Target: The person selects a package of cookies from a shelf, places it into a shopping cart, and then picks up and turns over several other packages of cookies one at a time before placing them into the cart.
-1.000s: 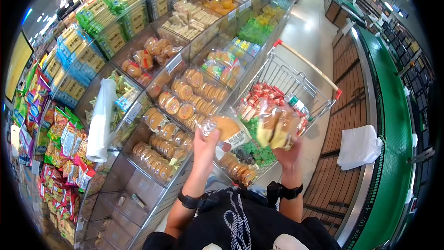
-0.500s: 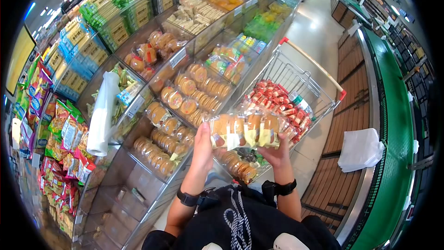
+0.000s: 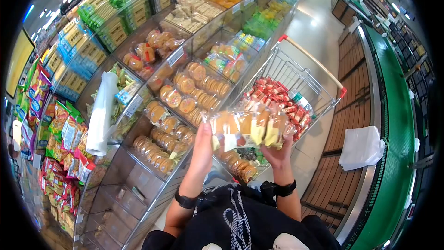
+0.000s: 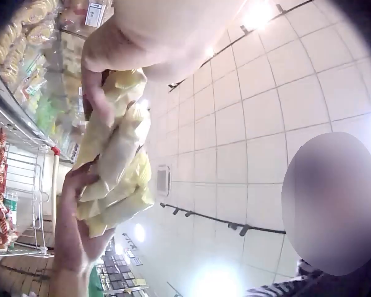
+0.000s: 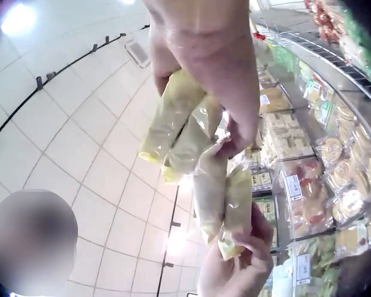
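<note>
A row of several cakes or buns in clear wrappers (image 3: 245,127), with white and yellow labels, spans the space between both hands in front of the chest. My left hand (image 3: 202,146) grips the row at its left end, thumb up. At the other end, my right hand (image 3: 278,154) holds the packs from beneath and the side. The left wrist view shows the yellowish undersides of the packs (image 4: 120,154) side by side, with the right hand's fingers (image 4: 80,179) curled at one end. In the right wrist view, the left hand (image 5: 241,263) pinches the far pack.
A shopping cart (image 3: 319,67) stands just beyond the hands, holding red-wrapped snacks (image 3: 298,120) and round packaged biscuits (image 3: 238,167). On the left are clear bins with wrapped cookies (image 3: 155,155) and a plastic bag roll (image 3: 102,116). White bags (image 3: 360,148) hang beside a green counter (image 3: 393,125) at right.
The hands were apart a second ago, left with one pack and right with several. They came together, joining the packs in one row, which now leans slightly at the right end.
</note>
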The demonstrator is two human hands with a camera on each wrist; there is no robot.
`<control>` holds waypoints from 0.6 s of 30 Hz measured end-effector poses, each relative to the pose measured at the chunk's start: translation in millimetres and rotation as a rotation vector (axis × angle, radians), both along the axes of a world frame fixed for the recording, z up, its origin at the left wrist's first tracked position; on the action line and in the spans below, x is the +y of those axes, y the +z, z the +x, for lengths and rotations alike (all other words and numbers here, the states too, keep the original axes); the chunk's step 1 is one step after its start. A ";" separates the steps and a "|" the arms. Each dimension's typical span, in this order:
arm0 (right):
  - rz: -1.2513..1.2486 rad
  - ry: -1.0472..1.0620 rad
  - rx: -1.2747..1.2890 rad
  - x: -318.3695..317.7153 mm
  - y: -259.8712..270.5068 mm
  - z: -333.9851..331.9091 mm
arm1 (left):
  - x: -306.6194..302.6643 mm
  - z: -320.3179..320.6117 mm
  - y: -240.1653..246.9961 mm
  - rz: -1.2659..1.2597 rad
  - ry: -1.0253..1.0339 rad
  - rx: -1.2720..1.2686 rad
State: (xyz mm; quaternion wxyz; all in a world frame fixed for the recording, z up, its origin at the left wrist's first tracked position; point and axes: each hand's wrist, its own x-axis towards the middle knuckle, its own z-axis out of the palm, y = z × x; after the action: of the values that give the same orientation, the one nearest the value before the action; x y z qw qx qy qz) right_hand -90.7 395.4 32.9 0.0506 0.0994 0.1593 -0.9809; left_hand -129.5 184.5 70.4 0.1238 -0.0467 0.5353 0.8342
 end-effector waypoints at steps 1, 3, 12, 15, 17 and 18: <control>0.073 0.021 0.015 -1.7 3.5 0.6 | 3.6 0.4 -4.8 -0.034 -0.027 0.037; 0.131 -0.011 0.046 -5.8 9.3 1.3 | 5.5 3.7 -0.7 -0.007 -0.066 0.038; 0.610 0.039 0.073 -16.9 47.5 4.2 | 3.2 5.4 3.0 0.062 -0.277 0.122; 0.728 -0.025 0.087 -19.9 49.2 -1.7 | 5.5 6.7 9.9 -0.039 -0.164 0.073; 0.690 0.017 0.128 -12.7 52.3 -10.8 | 3.6 12.9 14.9 -0.052 -0.012 0.104; 0.671 0.038 0.148 -9.7 53.4 -14.7 | -1.4 14.2 24.9 -0.056 -0.057 0.125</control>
State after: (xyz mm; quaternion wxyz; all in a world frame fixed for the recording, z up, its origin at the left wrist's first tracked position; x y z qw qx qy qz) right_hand -105.4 385.8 86.3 0.0218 0.0360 0.4781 -0.8773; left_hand -115.3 183.1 95.3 0.1122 0.0174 0.5663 0.8163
